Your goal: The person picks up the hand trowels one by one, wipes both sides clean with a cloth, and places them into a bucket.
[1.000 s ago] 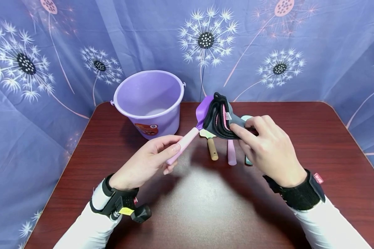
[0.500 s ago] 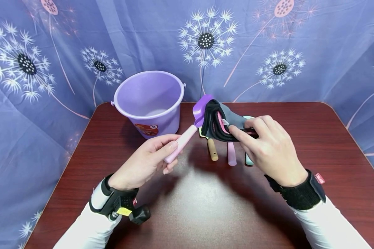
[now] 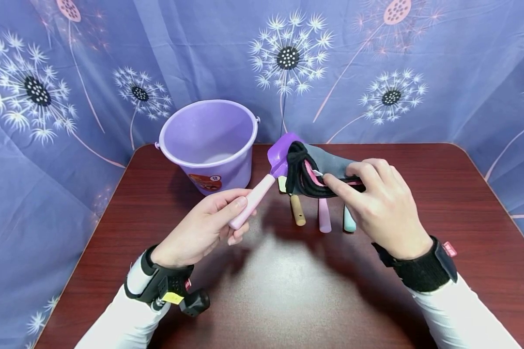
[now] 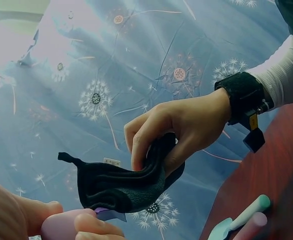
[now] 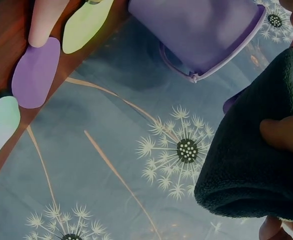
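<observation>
In the head view my left hand grips the pale pink handle of a small garden trowel, held tilted above the table. Its purple blade points away from me, toward the back. My right hand pinches a folded grey cloth with black edging, a pink inside and a small white tag. The cloth lies over the right side of the blade and hides part of it. From the left wrist, the cloth droops from thumb and fingers, a black loop at its corner. The right wrist view shows its fuzzy dark side.
A purple bucket stands at the back left of the dark red wooden table. Several hand tools lie behind the cloth: a tan-handled one, a lilac-handled one and a mint-handled one. A blue dandelion-print curtain hangs behind.
The trowel has shifted slightly left and toward me. The cloth has moved along the blade, its looped corner dropping lower, while my right hand stays nearly in place.
</observation>
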{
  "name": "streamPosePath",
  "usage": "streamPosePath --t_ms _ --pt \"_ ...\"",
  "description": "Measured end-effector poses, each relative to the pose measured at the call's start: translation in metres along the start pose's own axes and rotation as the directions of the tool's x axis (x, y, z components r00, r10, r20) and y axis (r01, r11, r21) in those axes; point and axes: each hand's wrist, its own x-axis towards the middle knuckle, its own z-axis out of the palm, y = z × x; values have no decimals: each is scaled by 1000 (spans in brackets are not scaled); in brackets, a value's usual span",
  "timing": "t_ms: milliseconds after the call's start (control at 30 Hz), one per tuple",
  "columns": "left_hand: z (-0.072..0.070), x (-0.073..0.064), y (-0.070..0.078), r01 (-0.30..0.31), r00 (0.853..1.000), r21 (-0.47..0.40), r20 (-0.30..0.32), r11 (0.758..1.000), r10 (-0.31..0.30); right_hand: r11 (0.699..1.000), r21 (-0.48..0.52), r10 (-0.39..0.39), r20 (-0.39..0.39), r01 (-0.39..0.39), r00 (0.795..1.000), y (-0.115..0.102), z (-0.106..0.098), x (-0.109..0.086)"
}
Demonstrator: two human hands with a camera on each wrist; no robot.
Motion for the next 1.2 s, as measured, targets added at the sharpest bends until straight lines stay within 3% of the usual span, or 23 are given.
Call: streamPosePath --t_ms 367,800,1200 --pt "2 -1 1 -3 1000 -18 10 1000 3 995 -7 95 13 -95 995 6 0 -5" --pt "2 -1 1 -15 1000 4 13 1000 15 976 -11 217 48 -217 975 11 1 -14" --pt "2 0 1 -46 999 33 27 998 45 968 -17 250 113 -250 962 11 1 -19"
